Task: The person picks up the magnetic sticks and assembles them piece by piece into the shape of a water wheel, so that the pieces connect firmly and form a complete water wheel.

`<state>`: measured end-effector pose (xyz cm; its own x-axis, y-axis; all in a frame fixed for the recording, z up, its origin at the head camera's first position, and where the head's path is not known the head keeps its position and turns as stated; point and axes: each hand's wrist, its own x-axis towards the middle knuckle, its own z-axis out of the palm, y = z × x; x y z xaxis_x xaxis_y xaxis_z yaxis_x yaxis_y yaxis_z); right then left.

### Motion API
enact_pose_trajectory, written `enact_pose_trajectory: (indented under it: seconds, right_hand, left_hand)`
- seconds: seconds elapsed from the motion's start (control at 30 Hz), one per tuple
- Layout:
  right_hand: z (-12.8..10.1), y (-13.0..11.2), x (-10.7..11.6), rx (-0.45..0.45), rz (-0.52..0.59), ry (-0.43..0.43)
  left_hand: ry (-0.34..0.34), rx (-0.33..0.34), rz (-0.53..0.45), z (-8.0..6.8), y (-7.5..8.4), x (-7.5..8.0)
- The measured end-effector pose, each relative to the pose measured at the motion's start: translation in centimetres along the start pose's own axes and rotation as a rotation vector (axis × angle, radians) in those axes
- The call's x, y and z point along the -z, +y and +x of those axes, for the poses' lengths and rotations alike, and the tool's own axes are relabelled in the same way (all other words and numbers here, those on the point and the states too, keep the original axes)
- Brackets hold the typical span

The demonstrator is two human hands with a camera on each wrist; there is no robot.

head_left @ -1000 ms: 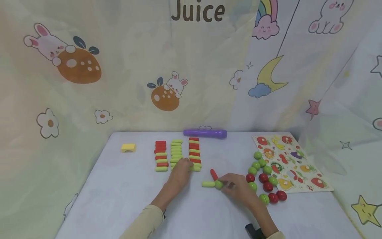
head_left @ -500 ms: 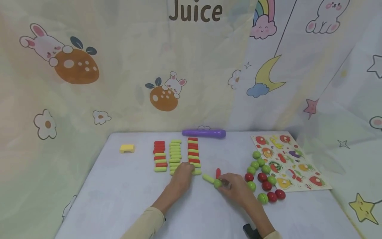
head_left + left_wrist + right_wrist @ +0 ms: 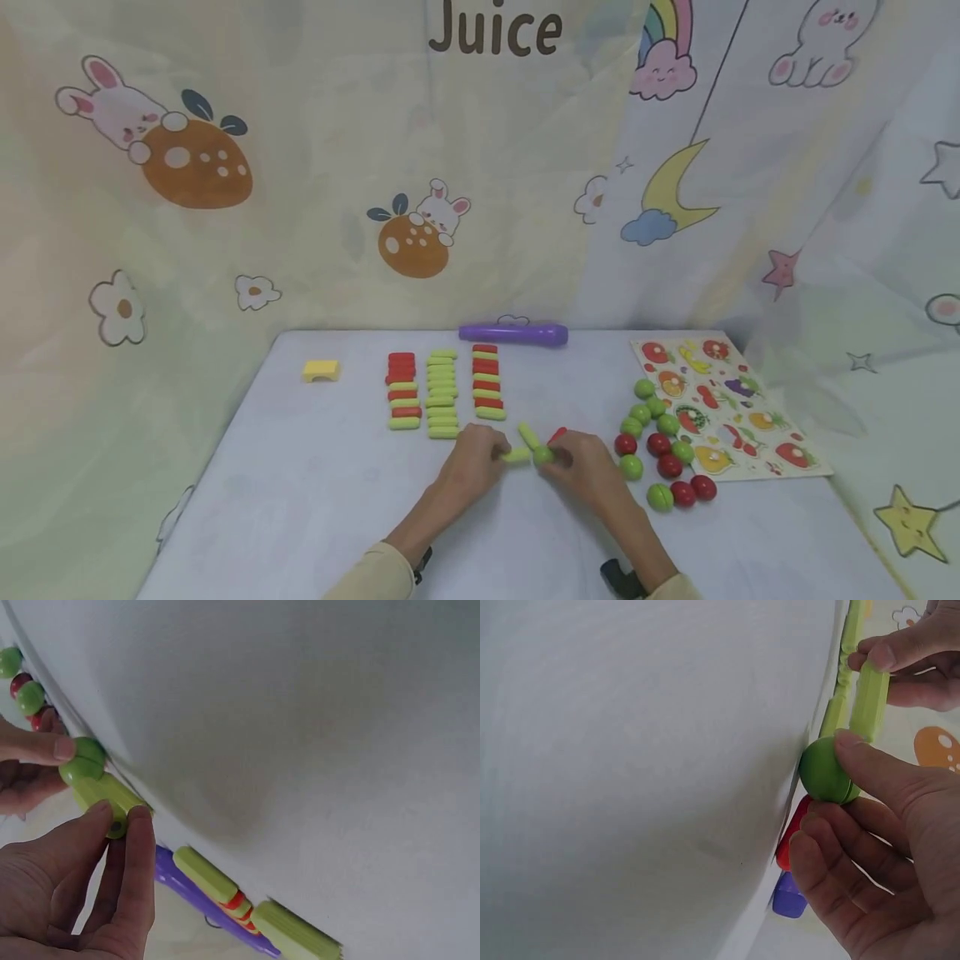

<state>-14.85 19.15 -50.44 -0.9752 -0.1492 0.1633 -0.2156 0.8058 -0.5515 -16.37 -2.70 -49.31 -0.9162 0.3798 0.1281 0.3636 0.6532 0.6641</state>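
White cloth-covered table [image 3: 300, 500], backed by a pastel cartoon-print curtain [image 3: 225, 208] with rabbits and the word "Juice". At far right, a flat wooden fruit puzzle board [image 3: 723, 408]; just left of it, a loose cluster of red and green round beads [image 3: 663, 450]. Along the back edge, a purple plastic rod [image 3: 513, 335]. Mid-table, three neat rows of red and yellow-green oblong pieces [image 3: 442, 392]; well to the left, a small yellow arch block [image 3: 321, 370].

In front of the rows, both hands meeting low over the cloth. Left hand [image 3: 474, 460] pinching one end of a yellow-green oblong stick [image 3: 516, 455] between thumb and fingers — clear in the left wrist view [image 3: 105, 801]. Right hand [image 3: 581, 467] gripping a small green round bead [image 3: 542, 455] between thumb and curled fingers, pressed against the stick's other end [image 3: 826, 771]. Just beside: a second yellow-green stick [image 3: 528, 434] and a red oblong piece [image 3: 557, 434], both close under the right hand's fingers.

Likely trouble: a small round bead held only at the fingertips, apt to slip and roll toward the cluster; a sideways push on the stick, apt to knock the two loose pieces. Nearest row close behind the left hand — easily disturbed by a careless knuckle.
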Motion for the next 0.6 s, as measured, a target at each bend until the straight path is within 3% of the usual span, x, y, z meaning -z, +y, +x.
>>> enact_pose_trajectory:
  seconds: [0.27, 0.43, 0.53, 0.6]
  right_hand:
    - [0.2, 0.1, 0.1, 0.041, -0.033, -0.016]
    - [0.4, 2.5, 1.9, 0.179, -0.063, -0.062]
    - [0.7, 3.7, 2.5, 0.238, -0.085, -0.096]
    - [0.9, 4.0, 2.5, 0.23, -0.106, -0.114]
  left_hand:
    - [-0.017, 0.001, 0.039, 0.4, -0.2, -0.5]
    - [-0.032, 0.031, -0.041, 0.9, -1.0, 1.0]
    - [0.019, 0.041, -0.003, 1.8, -2.0, 1.9]
    - [0.052, 0.029, 0.089, 2.6, -2.5, 2.0]
